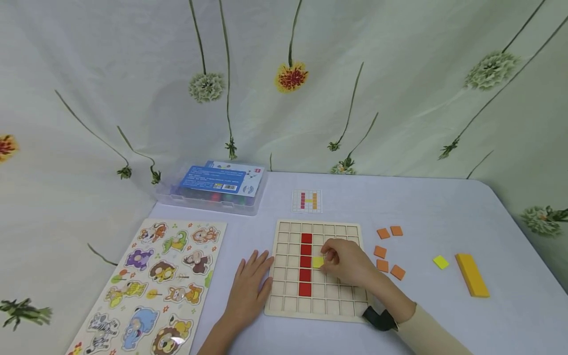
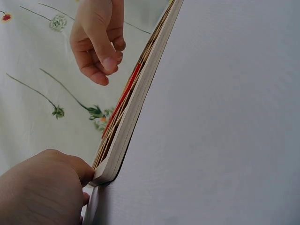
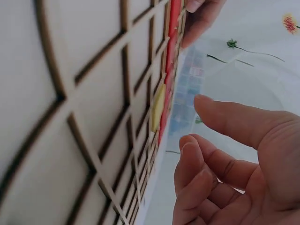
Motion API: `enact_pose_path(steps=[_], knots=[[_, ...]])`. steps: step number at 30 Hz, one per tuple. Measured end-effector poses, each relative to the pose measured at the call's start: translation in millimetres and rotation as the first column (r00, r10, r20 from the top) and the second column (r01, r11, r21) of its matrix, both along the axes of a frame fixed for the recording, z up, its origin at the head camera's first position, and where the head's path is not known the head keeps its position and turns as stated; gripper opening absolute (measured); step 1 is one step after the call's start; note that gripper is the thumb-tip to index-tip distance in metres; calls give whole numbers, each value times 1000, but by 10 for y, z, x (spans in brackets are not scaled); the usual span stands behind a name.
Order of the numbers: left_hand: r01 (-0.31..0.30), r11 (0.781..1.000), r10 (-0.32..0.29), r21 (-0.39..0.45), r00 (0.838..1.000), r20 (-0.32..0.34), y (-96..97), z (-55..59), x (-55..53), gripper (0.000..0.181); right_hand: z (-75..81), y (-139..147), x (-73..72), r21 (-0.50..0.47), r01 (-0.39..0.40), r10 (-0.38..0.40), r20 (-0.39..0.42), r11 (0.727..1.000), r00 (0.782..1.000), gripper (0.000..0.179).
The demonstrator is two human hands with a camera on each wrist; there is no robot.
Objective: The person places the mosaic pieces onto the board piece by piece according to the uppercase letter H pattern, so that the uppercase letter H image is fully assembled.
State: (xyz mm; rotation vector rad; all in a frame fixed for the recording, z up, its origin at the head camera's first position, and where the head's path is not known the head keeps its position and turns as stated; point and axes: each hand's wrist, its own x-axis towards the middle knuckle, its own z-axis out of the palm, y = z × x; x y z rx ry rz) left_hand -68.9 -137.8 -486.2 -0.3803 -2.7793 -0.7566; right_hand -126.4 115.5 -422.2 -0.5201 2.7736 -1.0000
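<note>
A wooden grid board (image 1: 284, 308) lies on the table, with a column of red square tiles (image 1: 305, 249) in its cells. One yellow tile (image 1: 318, 262) sits just right of that column. Over the board, close beside the yellow tile, is my right hand (image 1: 348, 264); in the right wrist view its thumb (image 3: 229, 115) and loosely bent fingers stand apart with nothing between them. My left hand (image 1: 249, 291) rests flat at the board's left edge, fingers extended. The left wrist view has its thumb side (image 2: 47, 187) right at the board's corner.
Several orange tiles (image 1: 380, 252) lie right of the board. Farther right are another yellow tile (image 1: 441, 262) and a yellow-orange bar (image 1: 472, 276). A pattern card (image 1: 307, 201) lies behind the board. At left are an animal puzzle board (image 1: 151, 291) and a clear plastic box (image 1: 213, 190).
</note>
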Motion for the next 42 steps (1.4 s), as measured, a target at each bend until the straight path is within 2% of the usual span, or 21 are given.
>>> enact_pose_path(steps=[8,14,24,27,31,38,42], knots=[[-4,1000,4,-3,1000,12,8,4,1,45,138,282,141,-117,11,-22,-100,993,995,28],[-2,1000,2,-1,1000,7,-4,-5,-1,45,200,525,245,-131,67,-96,-226,989,969,31],[-2,1000,2,6,1000,-18,-14,-42,0,44,215,977,380,-121,249,-271,-233,961,934,34],[-4,1000,4,8,1000,-14,-18,-45,-1,44,185,1123,409,-103,318,-334,-256,942,907,37],[2,1000,-2,1,1000,-22,-14,-41,-5,44,129,1316,443,-83,422,-428,-269,903,863,39],[-1,1000,0,-6,999,-32,-7,-32,-5,44,21,1593,501,-129,538,-553,-210,833,806,43],[-3,1000,3,-3,1000,-8,-9,-25,2,44,-61,1676,520,-102,595,-603,-148,797,784,46]])
